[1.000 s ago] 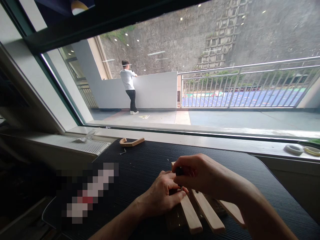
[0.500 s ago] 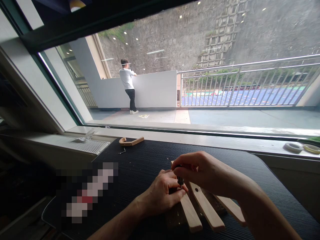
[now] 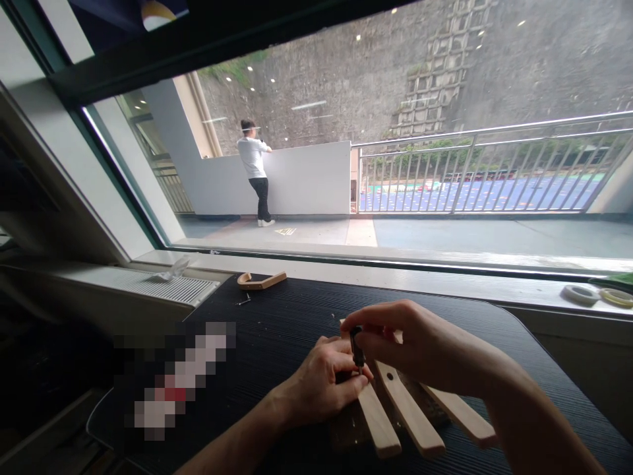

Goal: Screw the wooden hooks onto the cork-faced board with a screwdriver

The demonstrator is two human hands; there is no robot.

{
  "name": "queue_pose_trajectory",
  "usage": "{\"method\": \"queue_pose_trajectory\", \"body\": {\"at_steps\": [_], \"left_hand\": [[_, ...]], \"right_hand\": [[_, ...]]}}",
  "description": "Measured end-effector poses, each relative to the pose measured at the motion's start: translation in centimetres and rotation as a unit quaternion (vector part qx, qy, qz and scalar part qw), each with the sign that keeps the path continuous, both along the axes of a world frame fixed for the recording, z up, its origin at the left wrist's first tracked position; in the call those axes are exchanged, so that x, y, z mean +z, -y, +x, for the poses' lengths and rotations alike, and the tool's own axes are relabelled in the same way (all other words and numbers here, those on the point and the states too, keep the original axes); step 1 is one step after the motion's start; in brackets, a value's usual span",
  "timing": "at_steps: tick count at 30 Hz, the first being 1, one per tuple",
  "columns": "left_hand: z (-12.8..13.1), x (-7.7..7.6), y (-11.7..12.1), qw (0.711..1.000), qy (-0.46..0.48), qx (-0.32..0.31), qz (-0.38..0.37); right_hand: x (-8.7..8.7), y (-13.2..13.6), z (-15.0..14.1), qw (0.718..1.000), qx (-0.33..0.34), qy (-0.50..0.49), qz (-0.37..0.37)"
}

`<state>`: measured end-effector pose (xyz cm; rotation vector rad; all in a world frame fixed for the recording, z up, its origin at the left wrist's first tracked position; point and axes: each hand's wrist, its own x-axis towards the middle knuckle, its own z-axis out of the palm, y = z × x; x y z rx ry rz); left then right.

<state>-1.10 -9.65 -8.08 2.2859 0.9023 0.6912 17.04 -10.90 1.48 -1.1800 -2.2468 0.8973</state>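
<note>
My right hand (image 3: 395, 340) is closed around the dark handle of a small screwdriver (image 3: 357, 344), which points down with its shaft between the fingers of my left hand (image 3: 329, 376). My left hand's thumb and fingers pinch at the screwdriver's tip, on the upper end of a pale wooden slat (image 3: 378, 422); what the tip meets is hidden. Beside it lies a second wooden slat (image 3: 408, 412) with a dark round hole. A third slat (image 3: 465, 415) is partly covered by my right wrist. A dark board (image 3: 353, 432) lies under the slats.
A hooked wooden piece (image 3: 264, 282) and small screws (image 3: 244, 300) lie at the back left of the black table (image 3: 291, 316). A blurred-out item (image 3: 192, 376) is at left. Rolls of tape (image 3: 581, 295) rest on the windowsill. Outside, a person (image 3: 254, 168) stands by a wall.
My right hand's fingers have shifted on the screwdriver, so more of the handle shows. My right wrist has moved slightly right. My left hand stays in place.
</note>
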Motion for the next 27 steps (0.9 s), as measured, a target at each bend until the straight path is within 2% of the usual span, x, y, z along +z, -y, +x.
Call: {"method": "queue_pose_trajectory", "body": {"at_steps": [7, 18, 27], "left_hand": [[0.02, -0.35, -0.03, 1.0, -0.002, 0.006, 0.002], [0.07, -0.26, 0.0, 1.0, -0.01, 0.0, -0.026], [0.05, -0.2, 0.01, 1.0, -0.006, -0.009, -0.008]], "right_hand": [[-0.37, -0.15, -0.13, 1.0, -0.008, -0.009, -0.017], [-0.85, -0.42, -0.55, 0.998, -0.048, 0.037, 0.028], [-0.23, -0.12, -0.23, 1.0, 0.012, 0.018, -0.022]]}}
